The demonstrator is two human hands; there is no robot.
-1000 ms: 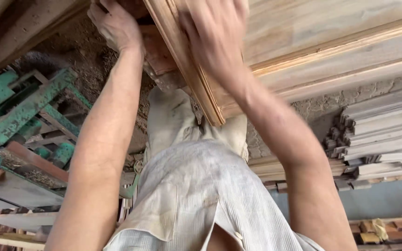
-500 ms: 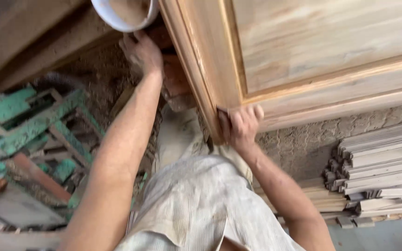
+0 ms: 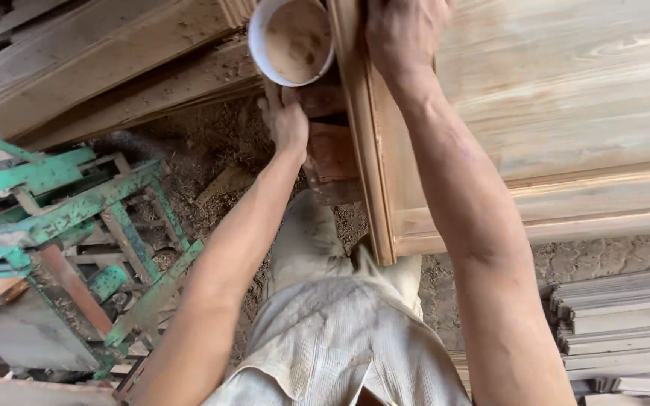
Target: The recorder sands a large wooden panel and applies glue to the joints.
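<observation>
My left hand (image 3: 286, 120) reaches up and holds a white bowl (image 3: 291, 41) of brown paste from beneath, just left of a pale wooden door panel (image 3: 566, 98). My right hand (image 3: 404, 30) lies on the door's moulded left edge (image 3: 366, 173), near the top of the view. Its fingers are cut off by the frame, so I cannot see whether they hold anything. A reddish wooden block (image 3: 332, 150) sits under the door's edge, right beside my left hand. My pale striped shirt (image 3: 340, 346) fills the lower middle.
A green metal frame (image 3: 62, 203) stands at the left over a sawdust-covered floor (image 3: 212, 150). Long planks (image 3: 99, 68) lie at the top left. Stacked wooden slats (image 3: 626, 323) sit at the lower right, beside rough ground (image 3: 611, 256).
My right hand left the door's lower corner and moved up along its left edge. The bowl and my left hand now sit lower and more to the right as my head shifted.
</observation>
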